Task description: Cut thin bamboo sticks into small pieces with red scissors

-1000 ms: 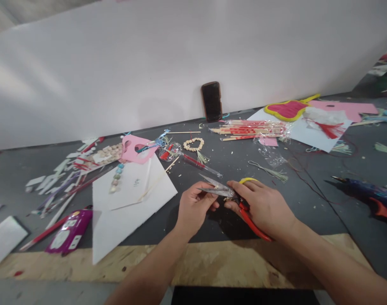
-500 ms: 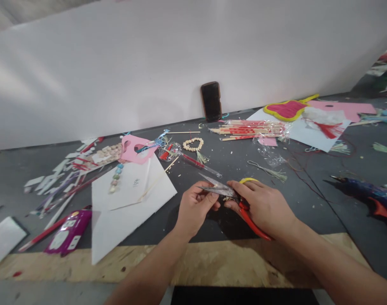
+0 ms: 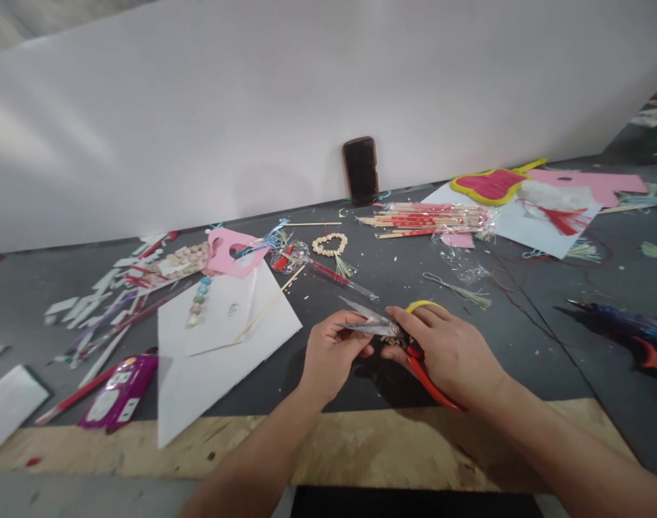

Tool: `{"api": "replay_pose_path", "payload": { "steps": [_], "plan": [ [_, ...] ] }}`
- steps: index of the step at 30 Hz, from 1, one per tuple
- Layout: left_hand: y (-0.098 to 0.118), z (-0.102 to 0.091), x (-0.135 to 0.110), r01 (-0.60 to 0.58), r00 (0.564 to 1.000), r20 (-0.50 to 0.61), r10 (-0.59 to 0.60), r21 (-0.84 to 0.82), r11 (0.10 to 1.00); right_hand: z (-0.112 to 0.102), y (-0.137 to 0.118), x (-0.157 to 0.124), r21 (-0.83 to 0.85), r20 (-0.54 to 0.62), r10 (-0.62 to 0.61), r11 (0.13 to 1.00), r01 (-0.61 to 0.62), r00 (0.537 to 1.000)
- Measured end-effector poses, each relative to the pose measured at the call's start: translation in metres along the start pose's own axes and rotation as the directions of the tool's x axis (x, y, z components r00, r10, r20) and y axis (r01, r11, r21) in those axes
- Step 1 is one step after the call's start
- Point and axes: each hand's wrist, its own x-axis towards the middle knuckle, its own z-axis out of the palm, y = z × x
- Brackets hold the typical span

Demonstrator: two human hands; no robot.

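Observation:
My right hand (image 3: 444,345) is wrapped round a pair of scissors (image 3: 375,327) with one red and one yellow handle, its blades parted and pointing left. At the blades, my left hand (image 3: 331,352) pinches something small that its fingers mostly hide. Some small beige bits show under my right fingers, beside the scissors' pivot. Just beyond the blades lies a narrow clear packet (image 3: 344,279) with a red part. A bracelet of pale beads (image 3: 329,244) with a pale green tassel rests behind it. A looped cord with a tassel (image 3: 460,291) lies beyond my right hand.
On the left are a white sheet (image 3: 198,403), a pink mask (image 3: 236,252) and a purple packet (image 3: 124,392). A phone (image 3: 360,171) leans on the back wall, near bagged sticks (image 3: 425,218). At the right lies a dark blue tool (image 3: 624,327) with a pointed metal tip.
The scissors' blades have opened wider, while both hands stay in nearly the same place. The whole view has shifted very slightly.

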Motion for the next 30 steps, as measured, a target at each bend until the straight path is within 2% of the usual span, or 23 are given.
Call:
{"api": "replay_pose_path", "payload": {
  "steps": [10,14,23,27,30],
  "plan": [
    [-0.008,-0.006,0.000,0.006,0.994,0.105,0.000,-0.056,0.998,-0.003,-0.003,-0.001,-0.002,0.030,0.031,1.000,-0.031,0.999],
    [-0.012,-0.008,0.001,0.047,0.990,0.136,-0.028,-0.139,0.989,-0.004,-0.002,-0.002,0.012,0.054,0.045,0.999,-0.045,0.998],
    [-0.005,-0.009,0.002,0.137,0.975,0.205,-0.086,-0.249,0.959,-0.004,0.000,-0.001,0.034,0.048,0.032,0.999,-0.034,0.998],
    [-0.005,-0.006,0.002,0.118,0.981,0.179,-0.075,-0.243,0.963,-0.001,0.002,0.000,0.025,0.035,0.038,0.999,-0.039,0.999],
    [-0.005,-0.003,0.002,0.083,0.992,0.118,-0.052,-0.274,0.958,0.001,0.003,0.000,0.032,0.029,0.049,0.998,-0.050,0.998]
  ]
}}
